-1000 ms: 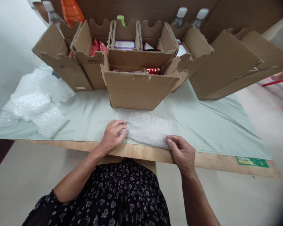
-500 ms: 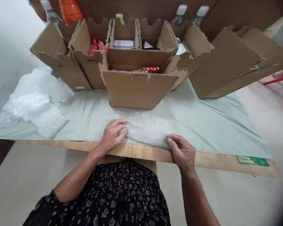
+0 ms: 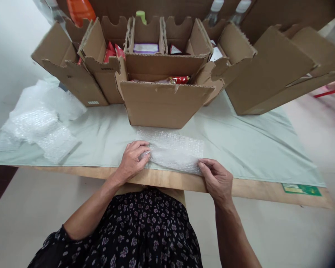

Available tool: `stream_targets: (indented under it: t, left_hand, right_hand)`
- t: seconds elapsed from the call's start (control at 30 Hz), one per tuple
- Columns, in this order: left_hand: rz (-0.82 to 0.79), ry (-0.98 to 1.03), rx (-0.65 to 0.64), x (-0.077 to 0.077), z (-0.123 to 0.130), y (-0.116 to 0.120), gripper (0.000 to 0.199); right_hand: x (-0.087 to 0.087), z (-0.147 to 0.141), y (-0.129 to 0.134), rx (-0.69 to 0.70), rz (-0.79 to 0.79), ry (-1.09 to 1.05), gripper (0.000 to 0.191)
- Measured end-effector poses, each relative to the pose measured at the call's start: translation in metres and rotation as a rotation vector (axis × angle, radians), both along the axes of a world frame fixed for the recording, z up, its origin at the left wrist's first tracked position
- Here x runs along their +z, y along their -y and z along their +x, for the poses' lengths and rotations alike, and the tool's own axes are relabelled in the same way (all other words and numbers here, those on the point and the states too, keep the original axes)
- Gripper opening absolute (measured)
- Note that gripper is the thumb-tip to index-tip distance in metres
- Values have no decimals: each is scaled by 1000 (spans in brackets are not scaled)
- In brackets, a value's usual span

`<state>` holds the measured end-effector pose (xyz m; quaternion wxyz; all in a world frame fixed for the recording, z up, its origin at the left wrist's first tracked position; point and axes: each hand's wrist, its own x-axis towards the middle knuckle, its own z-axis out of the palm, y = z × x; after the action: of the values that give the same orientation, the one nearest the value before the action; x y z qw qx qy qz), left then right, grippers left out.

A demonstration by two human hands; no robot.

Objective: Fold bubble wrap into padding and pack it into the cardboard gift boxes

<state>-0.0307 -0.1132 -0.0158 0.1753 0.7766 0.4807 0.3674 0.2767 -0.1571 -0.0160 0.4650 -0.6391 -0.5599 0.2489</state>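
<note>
A sheet of clear bubble wrap (image 3: 175,150) lies near the front edge of the cloth-covered table, partly folded over along its near side. My left hand (image 3: 134,158) grips its left end between thumb and fingers. At the right end, my right hand (image 3: 216,176) pinches the near corner of the wrap. Just beyond the wrap stands an open cardboard box (image 3: 166,106) with red-wrapped items inside.
Bubble wrap sheets (image 3: 41,119) are heaped at the left. Several open cardboard boxes (image 3: 238,56) line the back, with bottles (image 3: 80,11) behind them. A green card (image 3: 301,189) lies at the right front edge (image 3: 257,187).
The view has shifted slightly, so the boxes appear a little higher and wider apart. Both hands keep their hold on the wrap, with almost no movement.
</note>
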Motion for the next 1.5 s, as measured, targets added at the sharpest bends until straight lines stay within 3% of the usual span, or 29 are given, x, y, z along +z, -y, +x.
stream_targets:
  t: [0.73, 1.07, 1.17, 1.27, 1.4, 1.5]
  left_hand:
    - [-64, 19, 1, 2, -1, 1, 15]
    - [-51, 56, -25, 11, -6, 8, 13]
    - [-85, 67, -76, 18, -9, 8, 13]
    - [-192, 72, -75, 35, -13, 6, 15]
    - [-332, 35, 16, 55, -14, -9, 14]
    - [-373, 2, 108, 57, -9, -32, 19]
  right_hand:
    - [11, -6, -1, 30, -50, 108, 21]
    - [17, 4, -3, 7, -96, -8, 21]
    - [21, 7, 0, 16, -117, -37, 21]
    - [29, 10, 0, 31, -116, -75, 20]
    - [36, 10, -14, 17, -70, -86, 22]
    - [33, 10, -29, 58, -118, -167, 33]
